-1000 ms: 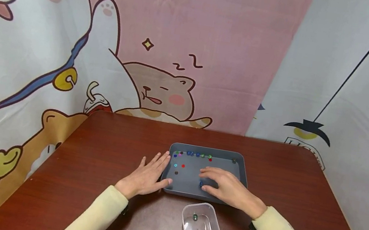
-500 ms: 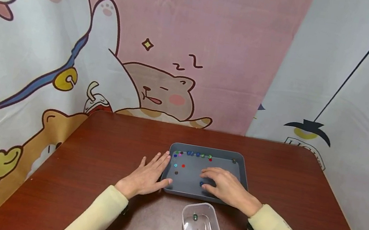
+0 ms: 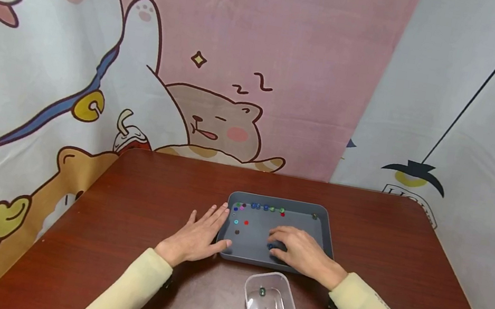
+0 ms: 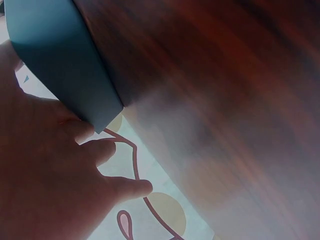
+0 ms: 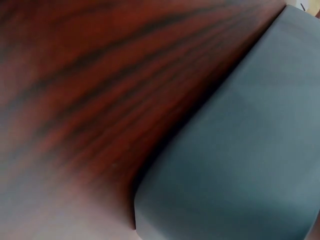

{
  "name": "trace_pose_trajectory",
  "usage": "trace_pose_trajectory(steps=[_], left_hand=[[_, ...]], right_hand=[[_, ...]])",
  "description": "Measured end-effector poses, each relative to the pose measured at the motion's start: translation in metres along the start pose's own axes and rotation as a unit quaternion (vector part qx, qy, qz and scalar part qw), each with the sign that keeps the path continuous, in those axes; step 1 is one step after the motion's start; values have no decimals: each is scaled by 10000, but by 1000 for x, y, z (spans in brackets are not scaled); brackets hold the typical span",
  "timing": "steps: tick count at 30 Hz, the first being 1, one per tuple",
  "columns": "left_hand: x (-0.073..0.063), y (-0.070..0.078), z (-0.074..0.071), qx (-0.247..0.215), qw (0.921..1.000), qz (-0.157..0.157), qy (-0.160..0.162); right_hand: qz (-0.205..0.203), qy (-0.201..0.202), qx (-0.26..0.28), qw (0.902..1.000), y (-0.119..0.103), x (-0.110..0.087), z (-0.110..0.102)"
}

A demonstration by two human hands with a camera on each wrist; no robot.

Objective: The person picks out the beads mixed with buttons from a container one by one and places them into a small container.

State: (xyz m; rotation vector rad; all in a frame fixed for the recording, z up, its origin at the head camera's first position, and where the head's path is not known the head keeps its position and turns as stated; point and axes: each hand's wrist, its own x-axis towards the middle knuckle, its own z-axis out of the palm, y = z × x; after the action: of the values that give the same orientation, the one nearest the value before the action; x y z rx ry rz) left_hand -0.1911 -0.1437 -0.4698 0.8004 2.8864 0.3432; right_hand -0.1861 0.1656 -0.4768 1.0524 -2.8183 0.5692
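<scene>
A grey tray [image 3: 256, 254] on the table holds several small coloured beads or marbles. My right hand [image 3: 305, 251] reaches over the tray, with bent fingers and the thumb on either side of a small blue marble [image 3: 270, 246]. A gap shows between thumb and fingers around it. My left hand [image 3: 196, 240] lies spread at the tray's left edge, its fingertips at the rim and its thumb over the near left corner. In the left wrist view, the left hand [image 4: 55, 160] is against the tray wall [image 4: 65, 65]. The right wrist view shows only the tray's outer wall [image 5: 235, 140] and the table.
A clear plastic box [image 3: 269, 307] with a green marble [image 3: 262, 291] inside stands in front of the tray. Blue and green marbles line the tray's back side. Small red discs [image 3: 246, 222] and other pieces lie at its left. A cartoon-printed curtain [image 3: 297, 76] hangs behind the table.
My right hand has shifted slightly left, and its fingers and thumb have drawn closer around the blue marble. The left hand stays in place.
</scene>
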Motion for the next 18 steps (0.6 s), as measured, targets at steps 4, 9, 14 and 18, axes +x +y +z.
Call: trace_pose_trajectory(steps=[4,9,14,18], left_hand=[[0,1,-2,8,10000,15,-16],[1,1,-2,10,10000,25,-14],[1,1,-2,-11,10000,31,4],[0,2,-2,4,10000,12,-20]], right_hand=[[32,-21,-32,10000,0,1,0],[-24,15,-96,9999,1,1,0],[-101,14,-209,9997,4,3,2],[-167,25,-276,9995,4,4,3]])
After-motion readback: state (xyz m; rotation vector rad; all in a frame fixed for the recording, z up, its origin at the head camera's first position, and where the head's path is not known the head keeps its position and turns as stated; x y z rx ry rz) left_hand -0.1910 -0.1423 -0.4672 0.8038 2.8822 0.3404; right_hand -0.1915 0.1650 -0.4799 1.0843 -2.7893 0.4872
